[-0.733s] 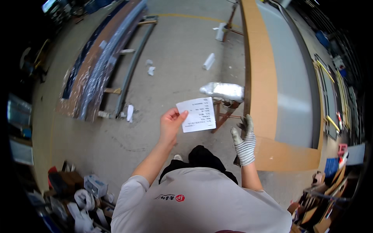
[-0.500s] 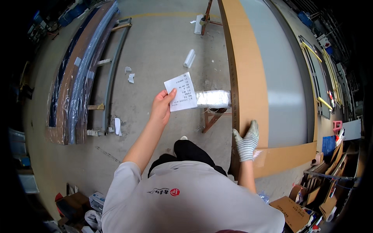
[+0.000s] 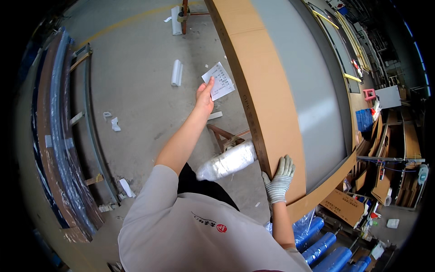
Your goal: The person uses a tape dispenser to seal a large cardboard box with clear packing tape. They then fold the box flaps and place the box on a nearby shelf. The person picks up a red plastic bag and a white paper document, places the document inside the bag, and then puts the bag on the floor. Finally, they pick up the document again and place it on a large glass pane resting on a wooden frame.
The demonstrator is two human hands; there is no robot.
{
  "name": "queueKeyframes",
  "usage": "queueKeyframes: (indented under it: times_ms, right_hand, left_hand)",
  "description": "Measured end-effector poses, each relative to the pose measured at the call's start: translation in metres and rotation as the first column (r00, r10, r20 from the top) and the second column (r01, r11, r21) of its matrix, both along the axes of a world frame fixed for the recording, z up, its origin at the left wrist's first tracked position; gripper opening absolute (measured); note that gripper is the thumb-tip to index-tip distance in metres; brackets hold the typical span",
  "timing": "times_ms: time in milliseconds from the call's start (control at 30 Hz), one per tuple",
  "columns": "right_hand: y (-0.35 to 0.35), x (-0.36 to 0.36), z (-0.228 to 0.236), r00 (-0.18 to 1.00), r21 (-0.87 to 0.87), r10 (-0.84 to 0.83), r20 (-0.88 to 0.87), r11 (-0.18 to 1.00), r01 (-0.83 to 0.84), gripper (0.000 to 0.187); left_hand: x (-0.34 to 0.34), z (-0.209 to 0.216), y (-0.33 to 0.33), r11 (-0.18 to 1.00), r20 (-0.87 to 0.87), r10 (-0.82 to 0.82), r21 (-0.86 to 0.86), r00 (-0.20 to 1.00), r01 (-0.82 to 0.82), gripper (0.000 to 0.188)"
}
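Observation:
Between the thumb and fingers of my bare left hand (image 3: 205,96) is a white paper slip (image 3: 219,82) with printed lines, held out over the floor. My right hand (image 3: 278,179), in a striped grey-white glove, lies with its fingers stretched along the near corner of a long cardboard-edged panel (image 3: 283,102). The panel's middle is a smooth grey sheet (image 3: 312,86) with brown cardboard along its sides and near end. A silvery wrapped bundle (image 3: 229,162) sticks out beside the panel's left edge, in front of my legs, above part of a rusty stand (image 3: 222,136).
Plastic-wrapped long panels (image 3: 59,136) rest on a metal frame (image 3: 93,131) at left. White foam pieces (image 3: 177,72) and paper scraps (image 3: 115,124) lie on the floor. Blue wrapped rolls (image 3: 319,245) are at the near right. Flattened cardboard (image 3: 342,207) and a pink stool (image 3: 369,94) stand further right.
My view and body have turned to the right. The slip is now nearer the panel's left edge, still in my left hand. My gloved right hand stays on the panel's near corner.

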State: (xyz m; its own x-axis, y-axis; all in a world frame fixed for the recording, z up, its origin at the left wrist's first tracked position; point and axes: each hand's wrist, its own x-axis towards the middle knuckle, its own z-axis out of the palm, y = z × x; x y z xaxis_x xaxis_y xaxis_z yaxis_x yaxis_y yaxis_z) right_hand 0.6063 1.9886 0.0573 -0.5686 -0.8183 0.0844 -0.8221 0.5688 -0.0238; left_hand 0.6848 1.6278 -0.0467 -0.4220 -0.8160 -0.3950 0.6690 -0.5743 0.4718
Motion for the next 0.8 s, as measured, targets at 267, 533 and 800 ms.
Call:
queueKeyframes:
  times_ms: [267, 533, 800]
  right_hand:
    - [0.009, 0.0, -0.011, 0.999, 0.021, -0.021, -0.035, 1.0, 0.021, 0.081]
    - [0.005, -0.001, -0.015, 0.999, 0.034, -0.03, -0.042, 0.999, 0.032, 0.082]
    - [0.003, -0.003, -0.016, 0.997, 0.056, -0.025, -0.069, 0.998, 0.029, 0.082]
  left_hand:
    - [-0.084, -0.045, -0.042, 0.987, -0.126, -0.16, -0.024, 0.979, 0.158, 0.03]
    - [-0.097, -0.043, -0.045, 0.977, -0.093, -0.199, 0.065, 0.976, 0.205, 0.029]
    - [-0.106, -0.04, -0.037, 0.99, 0.002, -0.143, -0.009, 0.99, 0.143, 0.035]
